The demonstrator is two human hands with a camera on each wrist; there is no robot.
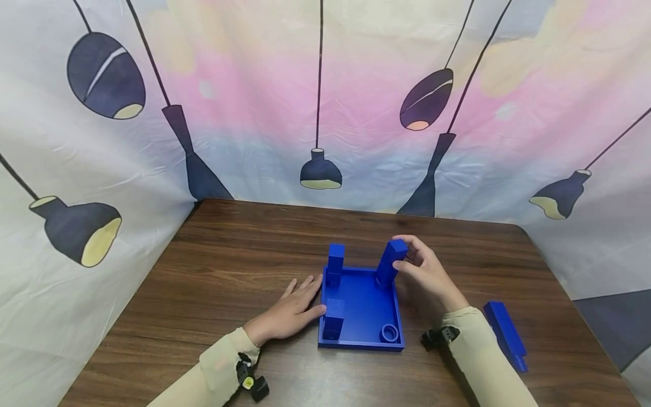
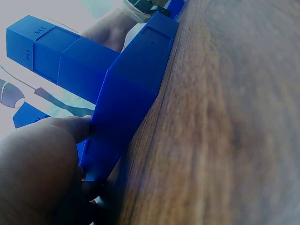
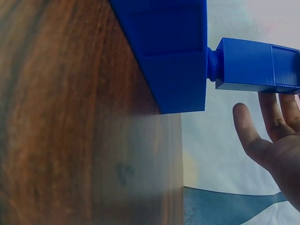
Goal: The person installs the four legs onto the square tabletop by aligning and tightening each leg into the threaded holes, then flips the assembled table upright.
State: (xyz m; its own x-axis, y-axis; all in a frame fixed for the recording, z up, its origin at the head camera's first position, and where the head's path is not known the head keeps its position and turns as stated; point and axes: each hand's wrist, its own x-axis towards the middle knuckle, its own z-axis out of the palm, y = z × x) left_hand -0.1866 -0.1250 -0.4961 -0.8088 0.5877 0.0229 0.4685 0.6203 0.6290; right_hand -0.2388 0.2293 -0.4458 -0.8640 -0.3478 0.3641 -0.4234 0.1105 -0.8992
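A shallow square blue tray (image 1: 363, 308) with raised edges sits on the wooden table. My left hand (image 1: 290, 316) lies along its left side with the fingers stretched out, the thumb touching the edge. At the back right corner my right hand (image 1: 424, 268) holds a blue square post (image 1: 390, 263) between thumb and fingers. This post tilts to the right, and its narrow round end (image 3: 213, 64) shows at the tray's corner in the right wrist view. Blue posts stand upright at the back left corner (image 1: 335, 261) and the front left corner (image 1: 333, 322).
A round blue socket ring (image 1: 389, 333) is in the tray's front right corner. Another blue post (image 1: 506, 334) with a peg end lies on the table beside the right forearm. A printed cloth (image 1: 264, 113) hangs behind the table (image 1: 229, 254).
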